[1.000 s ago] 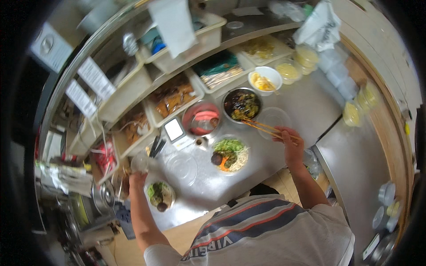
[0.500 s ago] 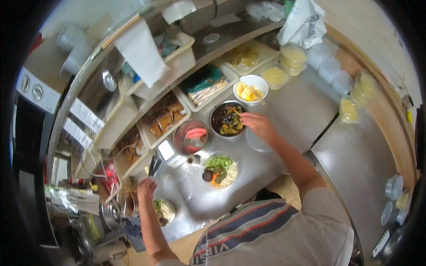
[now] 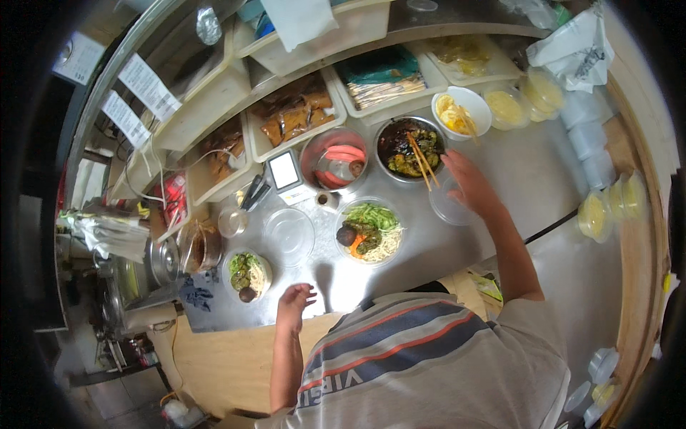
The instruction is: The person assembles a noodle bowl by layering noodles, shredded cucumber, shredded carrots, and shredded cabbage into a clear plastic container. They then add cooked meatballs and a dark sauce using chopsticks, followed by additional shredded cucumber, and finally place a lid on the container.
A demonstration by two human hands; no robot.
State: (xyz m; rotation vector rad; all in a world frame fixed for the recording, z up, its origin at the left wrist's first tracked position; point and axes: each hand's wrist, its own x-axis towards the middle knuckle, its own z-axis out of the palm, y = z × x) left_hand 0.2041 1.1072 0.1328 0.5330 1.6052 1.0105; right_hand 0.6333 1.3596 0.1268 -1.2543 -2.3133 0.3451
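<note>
My right hand (image 3: 466,182) is open with fingers stretched, holding nothing, beside a steel bowl (image 3: 386,169) of dark sauce and green pieces. Wooden chopsticks (image 3: 424,163) lean in that bowl, their ends sticking out over its near rim. Behind the hand, a white bowl (image 3: 483,113) of yellow food has another pair of chopsticks (image 3: 468,123) in it. My left hand (image 3: 294,299) hovers empty at the table's near edge, fingers loosely bent and apart. To its left stands a small container (image 3: 246,276) of vegetables and noodles; a larger clear bowl (image 3: 371,229) holds greens, carrot and noodles.
A clear lid (image 3: 289,237) lies on the steel table, and another lid (image 3: 450,204) is under my right forearm. A scale (image 3: 286,175), a steel pot with red pieces (image 3: 334,159) and black tongs (image 3: 253,191) stand behind. Bins (image 3: 296,114) line the back; noodle tubs (image 3: 506,107) stand right.
My right hand has let go of the chopsticks in the steel bowl and moved slightly right. My left hand has moved from beside the small container toward the near edge. The view has shifted.
</note>
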